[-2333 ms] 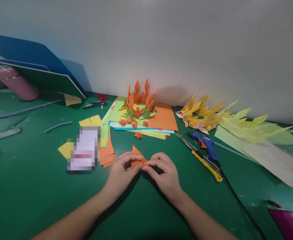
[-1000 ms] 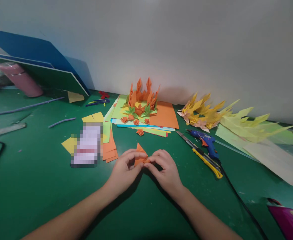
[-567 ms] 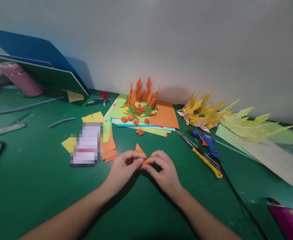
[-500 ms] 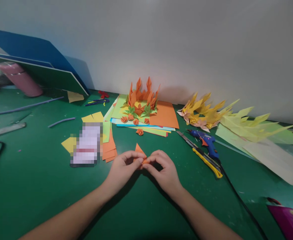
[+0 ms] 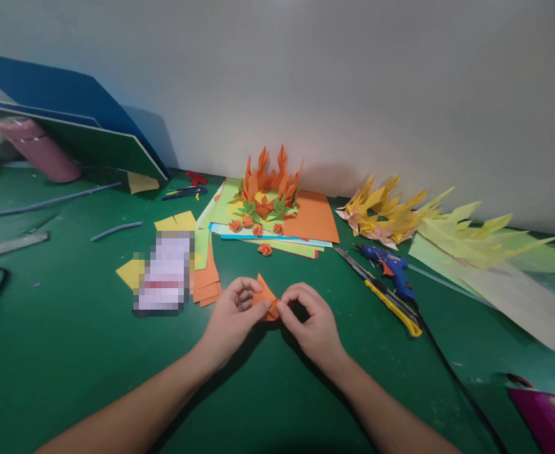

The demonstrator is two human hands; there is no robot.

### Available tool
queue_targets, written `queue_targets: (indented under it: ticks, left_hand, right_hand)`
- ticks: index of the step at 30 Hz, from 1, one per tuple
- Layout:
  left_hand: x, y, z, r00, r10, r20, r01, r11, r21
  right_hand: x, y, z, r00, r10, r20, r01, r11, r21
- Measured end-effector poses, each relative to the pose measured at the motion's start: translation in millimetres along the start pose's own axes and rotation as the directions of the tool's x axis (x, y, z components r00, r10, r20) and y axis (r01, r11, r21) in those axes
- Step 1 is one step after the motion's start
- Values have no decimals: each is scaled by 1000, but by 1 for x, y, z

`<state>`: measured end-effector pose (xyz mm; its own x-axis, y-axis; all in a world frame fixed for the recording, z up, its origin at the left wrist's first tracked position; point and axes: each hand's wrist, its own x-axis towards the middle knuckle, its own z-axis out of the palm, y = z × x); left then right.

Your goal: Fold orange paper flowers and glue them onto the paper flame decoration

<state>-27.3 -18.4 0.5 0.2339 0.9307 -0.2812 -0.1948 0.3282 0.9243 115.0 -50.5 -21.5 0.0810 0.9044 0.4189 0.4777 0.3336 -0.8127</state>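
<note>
A small folded orange paper piece point(image 5: 265, 297) sits between both my hands, low over the green table point(image 5: 69, 353). My left hand point(image 5: 233, 318) pinches its left side with curled fingers. My right hand point(image 5: 310, 321) pinches its right edge, thumb and forefinger pressed together. One pointed corner of the paper sticks up behind my fingers. Just left of my hands lies a small stack of orange paper squares point(image 5: 206, 284).
Behind my hands are a stack of coloured sheets point(image 5: 306, 221) with an orange paper crown point(image 5: 268, 180) and small paper roses point(image 5: 264, 250). A yellow utility knife point(image 5: 386, 302) and blue glue gun point(image 5: 391, 271) lie right. Yellow folded paper point(image 5: 391, 214) lines the wall.
The view has shifted slightly. My fingers have worked along the orange piece and turned it; both hands stay pinched on it in the same place.
</note>
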Motion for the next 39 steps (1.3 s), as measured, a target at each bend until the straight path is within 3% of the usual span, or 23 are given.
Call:
queue_targets:
  ticks: [10, 16, 23, 31, 39]
  left_hand:
    - [0, 0, 0, 997, 35, 66, -35, 999, 5]
    - [0, 0, -2, 998, 11, 68, -15, 998, 57]
    - [-1, 0, 0, 995, -11, 98, 11, 1000, 3]
    - [-2, -1, -1, 990, 27, 140, -29, 999, 14]
    - [1, -3, 2, 981, 7, 196, 3, 999, -51]
  right_hand:
    - [1, 2, -3, 1000, -28, -13, 28, 999, 28]
    - [-2, 1, -1, 997, 68, 27, -69, 996, 57]
    - [0, -2, 0, 982, 152, 108, -169, 971, 172]
    - [-3, 0, 2, 977, 150, 151, -171, 975, 139]
    - [-5, 4, 3, 985, 141, 100, -153, 980, 129]
